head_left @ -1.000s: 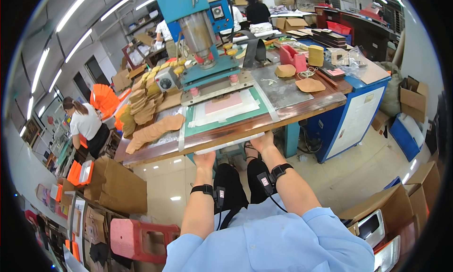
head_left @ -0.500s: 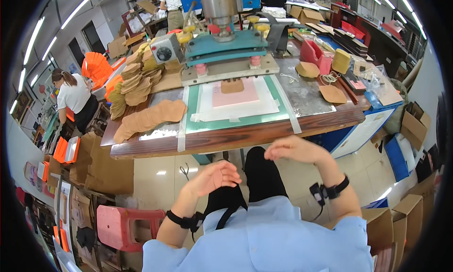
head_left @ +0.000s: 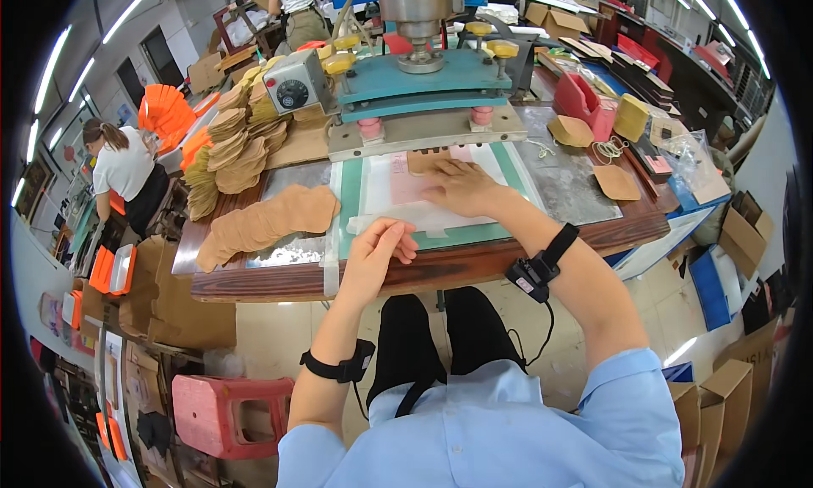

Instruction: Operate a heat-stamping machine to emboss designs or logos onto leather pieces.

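Note:
My right hand (head_left: 461, 187) reaches over the pink board (head_left: 405, 185), its fingers spread and lying flat, fingertips at the brown leather-like piece (head_left: 421, 161). That piece lies partly under the front of the press (head_left: 423, 85) and has dark notches along its far edge. My left hand (head_left: 381, 246) hovers over the near edge of the green mat (head_left: 347, 238), fingers curled in and nothing visible in them. Pink board and white sheet (head_left: 373, 202) lie on the mat. My right hand covers part of the board.
Left of the mat lies an overlapping row of brown pieces (head_left: 271, 224), with taller stacks (head_left: 241, 136) behind. A loose brown piece (head_left: 616, 183), a pink holder (head_left: 584, 107) and white cord (head_left: 608, 152) lie right. A red stool (head_left: 229, 412) stands lower left; a co-worker (head_left: 127, 170) is far left.
Both hands have risen from above my lap to the table. My right hand has reached forward onto the board at the brown piece; my left has curled its fingers near the mat's edge.

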`<state>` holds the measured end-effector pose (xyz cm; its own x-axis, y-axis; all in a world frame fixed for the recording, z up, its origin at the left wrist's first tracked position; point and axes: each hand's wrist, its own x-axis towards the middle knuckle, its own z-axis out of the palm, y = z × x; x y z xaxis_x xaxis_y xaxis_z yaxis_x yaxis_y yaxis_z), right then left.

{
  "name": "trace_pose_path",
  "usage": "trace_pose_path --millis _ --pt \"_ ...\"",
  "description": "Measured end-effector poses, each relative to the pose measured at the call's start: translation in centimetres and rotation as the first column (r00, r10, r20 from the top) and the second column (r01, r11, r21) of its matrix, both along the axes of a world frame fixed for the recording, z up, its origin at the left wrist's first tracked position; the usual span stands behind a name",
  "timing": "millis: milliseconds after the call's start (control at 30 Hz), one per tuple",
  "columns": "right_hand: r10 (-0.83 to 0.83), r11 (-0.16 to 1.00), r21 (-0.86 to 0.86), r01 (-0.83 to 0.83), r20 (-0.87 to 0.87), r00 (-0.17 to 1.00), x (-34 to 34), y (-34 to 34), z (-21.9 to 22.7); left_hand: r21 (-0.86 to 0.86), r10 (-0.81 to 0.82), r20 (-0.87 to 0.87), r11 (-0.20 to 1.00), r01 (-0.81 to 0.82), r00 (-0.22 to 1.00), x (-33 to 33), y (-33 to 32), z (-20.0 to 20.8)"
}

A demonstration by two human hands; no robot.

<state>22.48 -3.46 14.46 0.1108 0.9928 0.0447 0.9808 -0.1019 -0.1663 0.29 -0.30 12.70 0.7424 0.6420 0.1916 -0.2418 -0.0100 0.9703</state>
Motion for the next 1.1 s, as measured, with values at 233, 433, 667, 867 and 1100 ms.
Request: trace_pose_path --millis 233,433,667,867,1100 --pt "0.185 0.974 0.14 -0.176 -0.054 0.981 -1.0 -1.8 1.4 -0.162 0.23 0.062 0.962 -0.218 0.971 0.9 0.6 -0.7" --pt "0.502 0.82 0.405 -0.405 -0.166 0.849 -5.0 -7.6 0.9 -0.309 0.21 0.039 0.932 -0.188 0.977 0.3 1.1 1.3" --pt "0.006 0.866 0.494 0.075 -0.161 0.987 5.9 -14.9 1.3 0.054 0.446 -0.086 0.895 -0.443 0.891 -6.1 8.5 3.3" --pt "-0.504 0.744 0.502 0.441 -0.013 0.864 16.1 -21.7 -0.1 0.663 0.692 -0.049 0.562 -0.495 0.72 -7.1 10.7 3.2" --pt "-0.349 0.703 0.508 0.497 -0.362 0.864 18.6 -22.6 -0.1 0.767 0.485 -0.19 0.616 -0.18 0.854 -1.1 2.4 1.8"
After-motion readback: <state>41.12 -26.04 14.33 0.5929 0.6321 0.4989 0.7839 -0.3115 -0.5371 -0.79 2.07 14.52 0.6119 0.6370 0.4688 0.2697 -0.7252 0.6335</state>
